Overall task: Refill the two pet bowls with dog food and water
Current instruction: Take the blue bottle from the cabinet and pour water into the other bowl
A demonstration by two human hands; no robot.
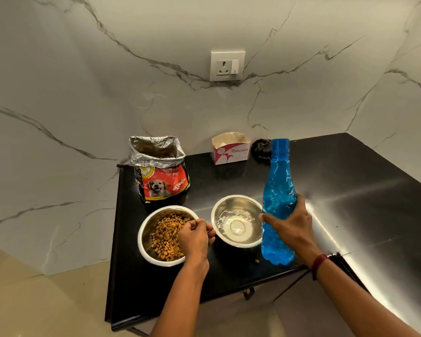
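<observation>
Steel, both of them: 2 round bowls sit side by side near the front edge of the black countertop. The left bowl holds a heap of brown kibble; the right bowl holds clear water over a shiny bottom. The left hand rests on the left bowl's right rim, fingers curled closed around the edge. The right hand wraps its fingers around a blue ribbed plastic bottle, upright and uncapped, standing just right of the water bowl. Behind the food bowl stands an open dog food bag, its foil top rolled down. Farther back are a small open cardboard box and a dark bundle. 1 stray kibble piece lies in front of the water bowl.
</observation>
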